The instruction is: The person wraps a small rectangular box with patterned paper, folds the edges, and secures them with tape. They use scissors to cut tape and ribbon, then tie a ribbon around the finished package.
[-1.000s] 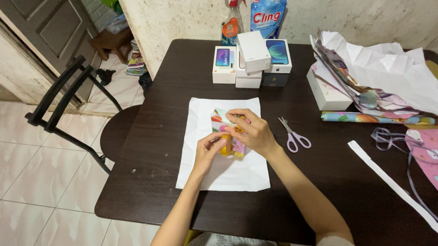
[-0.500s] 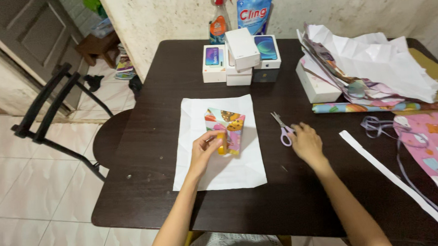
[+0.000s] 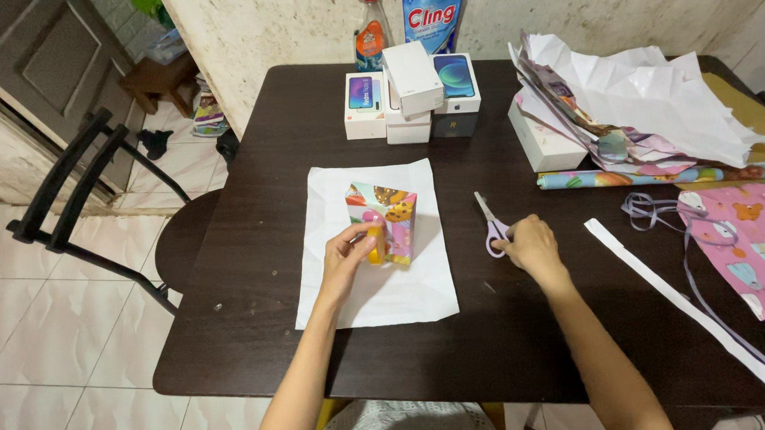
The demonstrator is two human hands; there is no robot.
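Purple-handled scissors (image 3: 491, 229), right of centre, now lie under the right hand (image 3: 529, 245), fingers curling onto them; it has left the wrapped box (image 3: 384, 221), which the left hand (image 3: 350, 250) pinches mid-frame.

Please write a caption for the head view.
Left hand steadies wrapped box; right hand grasps scissors.

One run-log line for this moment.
left hand: holds tape roll against wrapped box | right hand: on scissors | box on white paper

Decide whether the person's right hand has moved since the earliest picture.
Yes. The right hand left the wrapped box and went right to the scissors.
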